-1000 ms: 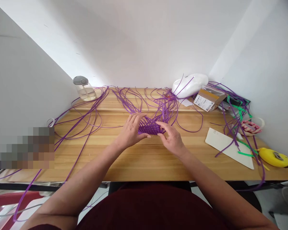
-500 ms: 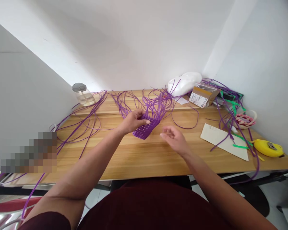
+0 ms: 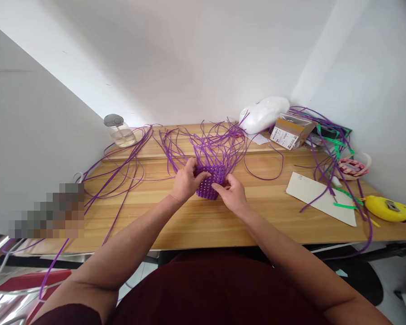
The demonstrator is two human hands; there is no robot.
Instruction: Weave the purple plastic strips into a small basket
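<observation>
Right fingers point(image 3: 219, 188) have returned to purple weaving point(image 3: 206, 188); box label point(image 3: 284, 137) illegible

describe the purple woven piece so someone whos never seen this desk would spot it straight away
Start with the wooden desk and look to its middle. There the left hand and right hand hold the woven piece from either side. Unlike the loose purple strands fanning out behind it, it is a tight mesh dotted with small gaps.
</observation>
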